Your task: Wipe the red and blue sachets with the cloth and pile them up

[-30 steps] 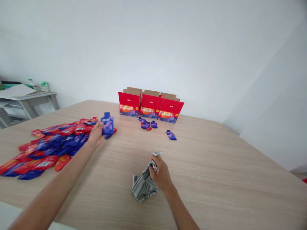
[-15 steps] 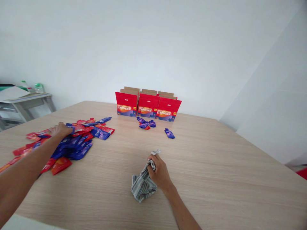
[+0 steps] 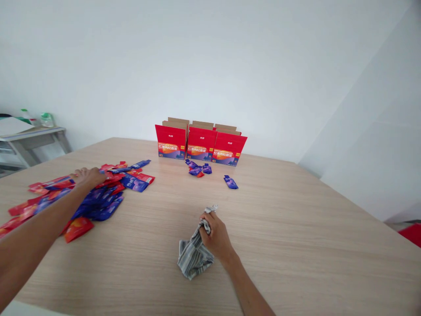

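Note:
My left hand (image 3: 87, 176) rests on a loose pile of red and blue pouches (image 3: 101, 202) at the left of the table. Its fingers point left and look spread over the pouches; some of the fingertips are hard to make out. In front of me, my right hand (image 3: 215, 235) is closed around a crumpled grey-and-white striped cloth (image 3: 194, 259). One end of the cloth sticks up past the fingers, while the rest lies bunched on the tabletop.
Three red cardboard boxes (image 3: 200, 145) stand side by side with raised flaps near the wall. Several small pouches (image 3: 196, 170) lie before them, and a single blue pouch (image 3: 230, 182) lies farther right. A side desk (image 3: 36, 131) with items stands at far left.
My left hand has shifted slightly to the right over the pile. The right hand keeps its grip on the cloth in nearly the same spot. The whole view has turned a little.

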Demonstrator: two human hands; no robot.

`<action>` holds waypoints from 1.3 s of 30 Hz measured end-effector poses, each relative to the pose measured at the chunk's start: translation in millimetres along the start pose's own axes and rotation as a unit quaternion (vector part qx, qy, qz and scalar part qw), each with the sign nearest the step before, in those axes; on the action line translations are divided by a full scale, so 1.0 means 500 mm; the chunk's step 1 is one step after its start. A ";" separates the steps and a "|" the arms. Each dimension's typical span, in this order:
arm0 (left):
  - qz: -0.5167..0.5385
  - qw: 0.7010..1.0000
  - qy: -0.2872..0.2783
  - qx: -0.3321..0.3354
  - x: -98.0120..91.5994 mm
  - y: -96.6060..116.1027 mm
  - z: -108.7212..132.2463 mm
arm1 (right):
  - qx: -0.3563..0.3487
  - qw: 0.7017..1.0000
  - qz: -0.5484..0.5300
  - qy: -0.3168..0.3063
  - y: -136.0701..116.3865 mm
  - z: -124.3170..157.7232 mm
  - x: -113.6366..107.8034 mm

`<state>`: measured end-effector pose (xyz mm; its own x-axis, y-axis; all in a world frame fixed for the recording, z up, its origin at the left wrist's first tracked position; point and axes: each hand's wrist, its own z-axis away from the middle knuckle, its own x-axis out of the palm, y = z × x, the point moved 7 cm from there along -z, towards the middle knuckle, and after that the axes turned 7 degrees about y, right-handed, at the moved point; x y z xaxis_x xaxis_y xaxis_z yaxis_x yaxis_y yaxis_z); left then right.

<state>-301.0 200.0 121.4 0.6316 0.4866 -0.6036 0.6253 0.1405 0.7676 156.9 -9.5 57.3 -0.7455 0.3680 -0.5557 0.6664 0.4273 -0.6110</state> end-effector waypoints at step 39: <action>-0.258 0.884 -0.190 0.339 0.646 0.329 0.275 | -0.019 0.987 0.093 -0.128 -0.009 0.011 0.053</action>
<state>69.0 261.6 23.0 0.2091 0.1655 -0.9638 0.9251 -0.3531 0.1401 134.3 -6.1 42.0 -0.5788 0.2240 -0.7841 0.7871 0.4048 -0.4654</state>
